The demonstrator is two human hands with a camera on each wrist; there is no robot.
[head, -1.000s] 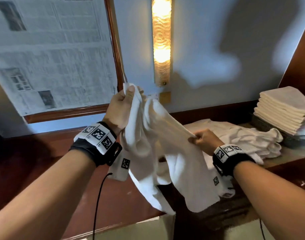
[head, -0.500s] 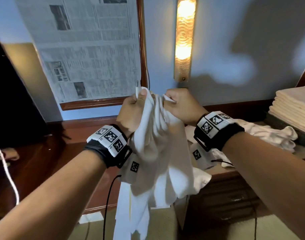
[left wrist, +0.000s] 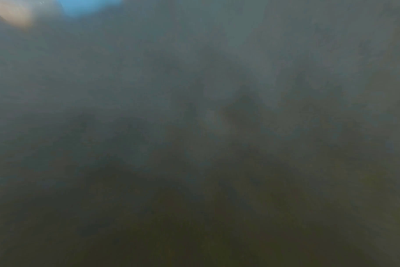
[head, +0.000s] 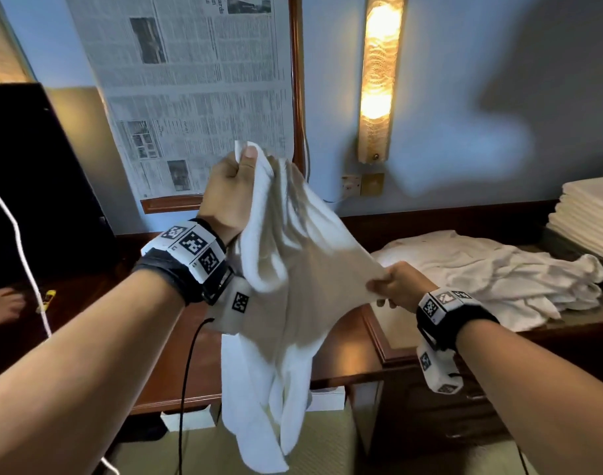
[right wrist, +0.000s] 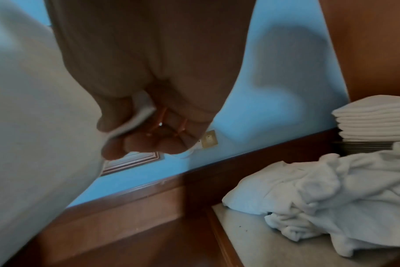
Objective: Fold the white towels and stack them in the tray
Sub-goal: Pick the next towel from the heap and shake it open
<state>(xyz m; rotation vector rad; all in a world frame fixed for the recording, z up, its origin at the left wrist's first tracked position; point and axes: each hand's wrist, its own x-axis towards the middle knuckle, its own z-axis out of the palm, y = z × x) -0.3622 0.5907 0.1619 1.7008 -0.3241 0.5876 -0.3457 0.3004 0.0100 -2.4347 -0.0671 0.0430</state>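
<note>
A white towel (head: 286, 289) hangs in the air between both hands. My left hand (head: 229, 186) is raised and grips its top corner in a fist. My right hand (head: 394, 287) is lower and to the right, pinching the towel's edge (right wrist: 135, 117) between thumb and fingers. A heap of unfolded white towels (head: 491, 269) lies on the cabinet top to the right, also seen in the right wrist view as a crumpled pile (right wrist: 331, 195). Folded white towels (head: 591, 217) are stacked on a dark tray (head: 567, 250) at the far right. The left wrist view is dark and blurred.
A wooden desk (head: 176, 365) runs along the wall below a lit wall lamp (head: 378, 80) and a newspaper-covered frame (head: 197, 90). A dark screen (head: 29, 173) stands at left. A white cable (head: 22, 248) and another person's hand (head: 3, 305) show at far left.
My right hand has slid down and to the right along the towel's edge, away from the left hand, spreading the cloth. The left hand stays raised on its corner.
</note>
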